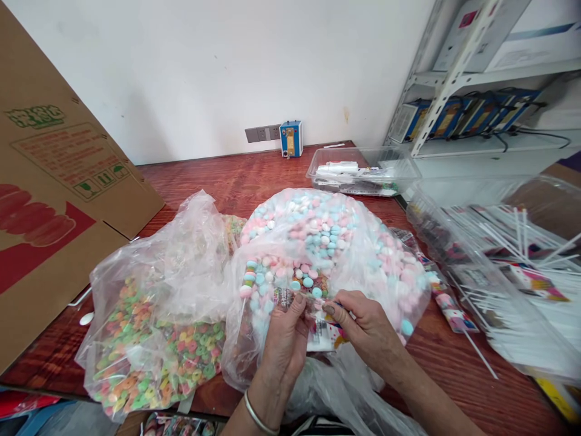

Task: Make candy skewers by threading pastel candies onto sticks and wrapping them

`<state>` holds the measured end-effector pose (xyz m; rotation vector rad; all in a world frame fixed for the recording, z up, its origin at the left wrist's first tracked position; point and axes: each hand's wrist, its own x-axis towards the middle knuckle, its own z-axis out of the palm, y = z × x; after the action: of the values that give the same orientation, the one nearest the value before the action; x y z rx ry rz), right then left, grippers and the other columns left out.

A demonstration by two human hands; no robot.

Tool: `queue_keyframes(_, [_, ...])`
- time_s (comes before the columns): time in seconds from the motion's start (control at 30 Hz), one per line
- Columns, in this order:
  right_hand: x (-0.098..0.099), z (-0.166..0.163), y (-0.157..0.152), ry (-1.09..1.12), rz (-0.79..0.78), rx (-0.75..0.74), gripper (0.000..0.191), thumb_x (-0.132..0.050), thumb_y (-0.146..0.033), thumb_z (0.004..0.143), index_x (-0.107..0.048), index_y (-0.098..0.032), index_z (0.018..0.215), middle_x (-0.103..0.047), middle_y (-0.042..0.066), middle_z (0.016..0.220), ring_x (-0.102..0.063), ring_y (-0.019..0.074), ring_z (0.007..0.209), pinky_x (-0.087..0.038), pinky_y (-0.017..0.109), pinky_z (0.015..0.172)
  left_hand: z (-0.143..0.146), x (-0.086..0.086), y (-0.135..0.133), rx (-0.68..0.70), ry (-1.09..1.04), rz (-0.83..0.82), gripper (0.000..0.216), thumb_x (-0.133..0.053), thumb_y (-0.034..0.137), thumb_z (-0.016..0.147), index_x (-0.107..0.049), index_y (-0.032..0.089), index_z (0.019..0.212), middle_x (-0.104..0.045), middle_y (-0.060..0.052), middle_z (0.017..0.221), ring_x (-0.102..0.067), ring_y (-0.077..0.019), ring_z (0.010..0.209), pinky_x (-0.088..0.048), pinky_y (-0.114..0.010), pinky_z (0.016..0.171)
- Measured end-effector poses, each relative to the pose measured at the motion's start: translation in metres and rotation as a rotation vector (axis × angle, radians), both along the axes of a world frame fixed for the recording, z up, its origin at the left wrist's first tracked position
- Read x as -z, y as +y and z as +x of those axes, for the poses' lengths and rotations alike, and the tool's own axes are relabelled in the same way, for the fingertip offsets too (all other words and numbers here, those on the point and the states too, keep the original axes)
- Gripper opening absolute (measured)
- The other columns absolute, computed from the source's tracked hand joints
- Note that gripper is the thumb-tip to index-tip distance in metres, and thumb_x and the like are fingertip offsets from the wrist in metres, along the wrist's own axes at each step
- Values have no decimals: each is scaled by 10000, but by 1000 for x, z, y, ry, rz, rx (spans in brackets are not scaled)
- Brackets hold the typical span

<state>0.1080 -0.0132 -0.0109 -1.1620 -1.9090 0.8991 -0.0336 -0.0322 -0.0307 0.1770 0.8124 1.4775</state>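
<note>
Both my hands meet at the near edge of a wooden table (236,175). My left hand (284,342), with a bangle at the wrist, and my right hand (363,327) pinch a small clear packet (324,330) with a printed card inside. The fingers of both are closed on it. Right behind the hands lies a big clear bag of pink, blue and white round candies (327,236). To its left lies a second clear bag of multicoloured ring candies (149,345).
A large cardboard box (49,200) leans at the left. A clear tray of small items (363,171) sits at the back. A clear bag of white sticks and printed cards (512,266) fills the right, with a metal shelf (454,72) behind it.
</note>
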Motion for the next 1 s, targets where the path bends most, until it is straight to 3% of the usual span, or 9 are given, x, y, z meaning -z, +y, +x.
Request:
queue_keyframes(0.1, [1, 1, 0, 140, -163, 24, 348, -482, -389, 972, -513, -208, 677, -512, -23, 656, -483, 144, 644, -387, 249, 614, -2, 2, 2, -91, -43, -2, 289, -871, 220, 631, -610, 153, 734, -626, 29, 706, -577, -71, 616, -472, -172, 578])
queue_keyframes(0.2, [3, -2, 0, 368, -349, 17, 210, -559, -430, 932, -587, -222, 926, -627, 4, 865, -577, 162, 770, -466, 253, 676, 1, 0, 2, -125, 22, 17, 275, -869, 230, 629, -624, 157, 730, -630, 29, 701, -577, -77, 613, -478, -179, 580])
queue_keyframes(0.27, [5, -5, 0, 467, -446, 6, 281, -642, -447, 874, -575, -234, 1045, -663, 24, 982, -620, 178, 819, -501, 266, 692, 4, -2, 0, -135, 91, 34, 267, -869, 237, 624, -634, 152, 719, -633, 24, 695, -589, -83, 638, -494, -188, 623])
queue_keyframes(0.37, [7, -8, -1, 524, -540, 33, 297, -685, -467, 828, -575, -230, 968, -683, 7, 847, -630, 171, 690, -503, 261, 593, 8, -5, -3, -104, 165, 25, 269, -868, 247, 620, -662, 150, 763, -648, 13, 730, -591, -85, 663, -490, -187, 639])
queue_keyframes(0.5, [7, -4, -1, 493, -533, 97, 273, -696, -447, 806, -600, -213, 910, -672, -3, 737, -638, 182, 655, -512, 274, 582, 5, -5, -4, 42, 243, -29, 339, -857, 279, 634, -700, 129, 894, -665, -10, 767, -561, -78, 616, -467, -191, 594])
queue_keyframes(0.6, [6, 0, -1, 428, -514, 95, 278, -690, -444, 804, -625, -206, 931, -694, 20, 795, -654, 197, 708, -524, 288, 624, 1, -1, -4, 107, 293, -71, 314, -838, 324, 652, -694, 116, 838, -644, -5, 675, -539, -84, 558, -458, -210, 567])
queue_keyframes(0.73, [8, 2, -1, 398, -529, 97, 314, -705, -461, 786, -624, -212, 959, -694, 17, 812, -641, 189, 692, -513, 281, 613, 0, 5, -5, 84, 373, -81, 304, -834, 358, 648, -669, 128, 759, -613, 10, 606, -531, -91, 537, -443, -213, 548])
queue_keyframes(1.0, [12, 3, -1, 277, -389, 165, 348, -618, -494, 856, -572, -191, 693, -516, -31, 613, -452, 131, 595, -385, 238, 555, 5, 11, -8, -12, 372, 2, 362, -850, 349, 646, -543, 158, 651, -504, 69, 542, -435, -49, 495, -359, -166, 491])
